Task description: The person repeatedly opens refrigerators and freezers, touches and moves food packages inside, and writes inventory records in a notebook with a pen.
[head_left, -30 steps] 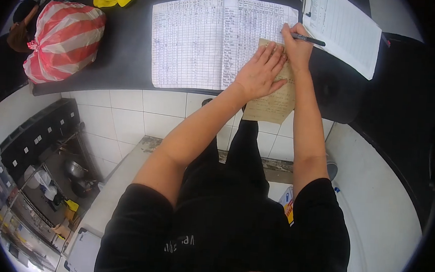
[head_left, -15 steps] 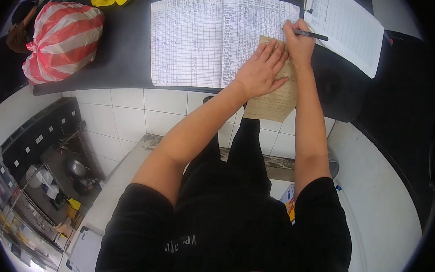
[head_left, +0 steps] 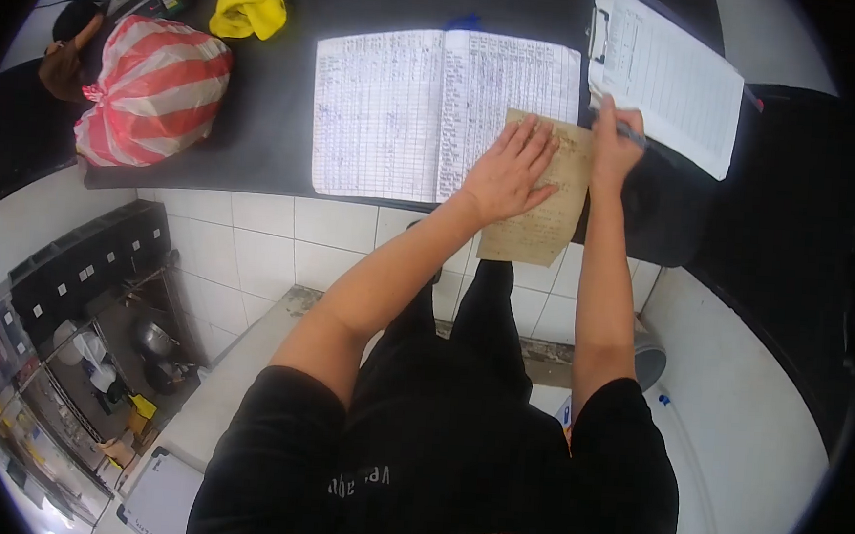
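Note:
An open notebook [head_left: 378,117] with handwritten grids lies on the dark counter. Over its right page rests a brown sheet of paper [head_left: 538,225] with writing, its lower end hanging past the counter edge. My left hand [head_left: 514,170] lies flat on this sheet, fingers stretched out. My right hand [head_left: 616,146] is closed around a dark pen [head_left: 633,135], just right of the notebook and the brown sheet. Beyond that hand, a clipboard [head_left: 599,33] holds white lined sheets [head_left: 678,91].
A red-and-white striped plastic bag [head_left: 159,94], tied shut, sits at the counter's left. Near it lie a yellow cloth [head_left: 251,7] and a dark device [head_left: 160,1]. Another person [head_left: 69,49] shows at far left. Below left stand shelves with pans [head_left: 154,338].
My right hand has shifted from the notebook's right edge a little right and down, its pen now blurred. My left hand stays on the brown sheet. The whole view has tilted slightly.

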The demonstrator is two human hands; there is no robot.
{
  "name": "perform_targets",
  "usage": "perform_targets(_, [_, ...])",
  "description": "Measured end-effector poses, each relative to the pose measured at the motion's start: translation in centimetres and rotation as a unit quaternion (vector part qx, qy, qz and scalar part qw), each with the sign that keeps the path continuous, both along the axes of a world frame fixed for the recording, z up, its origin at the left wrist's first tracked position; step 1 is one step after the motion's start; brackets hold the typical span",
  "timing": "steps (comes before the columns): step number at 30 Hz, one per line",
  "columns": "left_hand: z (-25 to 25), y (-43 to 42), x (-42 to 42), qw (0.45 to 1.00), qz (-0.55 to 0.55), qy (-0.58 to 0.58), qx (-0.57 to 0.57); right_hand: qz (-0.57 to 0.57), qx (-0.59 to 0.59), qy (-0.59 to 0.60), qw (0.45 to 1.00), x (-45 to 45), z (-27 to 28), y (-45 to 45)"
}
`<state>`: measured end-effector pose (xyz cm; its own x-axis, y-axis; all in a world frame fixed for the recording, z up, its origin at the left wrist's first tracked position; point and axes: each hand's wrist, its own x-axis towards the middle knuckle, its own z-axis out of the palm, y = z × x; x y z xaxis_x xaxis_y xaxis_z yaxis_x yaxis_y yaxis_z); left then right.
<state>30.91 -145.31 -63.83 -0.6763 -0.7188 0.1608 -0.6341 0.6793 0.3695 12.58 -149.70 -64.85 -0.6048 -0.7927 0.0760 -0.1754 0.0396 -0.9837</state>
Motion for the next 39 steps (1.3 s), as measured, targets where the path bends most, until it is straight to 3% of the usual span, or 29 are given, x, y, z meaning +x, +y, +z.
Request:
perform_targets(3, [0.4, 0.2, -0.1, 1.0, 0.008, 0.003, 0.018, -0.035, -0.023, 0.09, 0.995, -1.6, -0.7, 2.0])
perform_targets(4, [0.6, 0.3, -0.1, 0.999, 0.01, 0.011, 0.034, -0.025, -0.02, 0.113, 0.993, -3.4, -3.3, 2.7])
perform_targets(6, [0.8, 0.6, -0.2, 0.999, 0.025, 0.015, 0.04, -0.028, 0.002, 0.013, 1.0, -3.3, -1.8, 3.3])
perform_targets(10, [0.7, 1.3, -0.5, 0.998, 0.041, 0.021, 0.04, -0.031, -0.007, -0.046, 0.998, -2.4, -0.8, 2.6])
perform_targets(16, [0.6, 1.3, -1.4, 0.998, 0.052, -0.015, 0.017, -0.032, 0.002, -0.015, 0.999, -2.9, -2.0, 2.7])
perform_targets(19, [0.3, 1.3, -1.5, 0.998, 0.051, 0.005, 0.037, -0.02, -0.001, 0.066, 0.998, -3.5, -3.2, 2.8])
perform_targets(29, [0.5, 0.7, -2.1, 0.997, 0.054, -0.01, 0.046, -0.019, 0.035, 0.014, 0.999, -3.2, -2.5, 3.0])
perform_targets(35, [0.6, 0.5, -2.7, 0.997, 0.058, -0.014, 0.049, -0.017, 0.056, 0.051, 0.997, -2.8, -1.7, 3.1])
perform_targets(39, [0.9, 0.3, -3.1, 0.994, 0.086, -0.018, 0.059, -0.009, -0.008, 0.133, 0.991, -3.5, -3.3, 3.0])
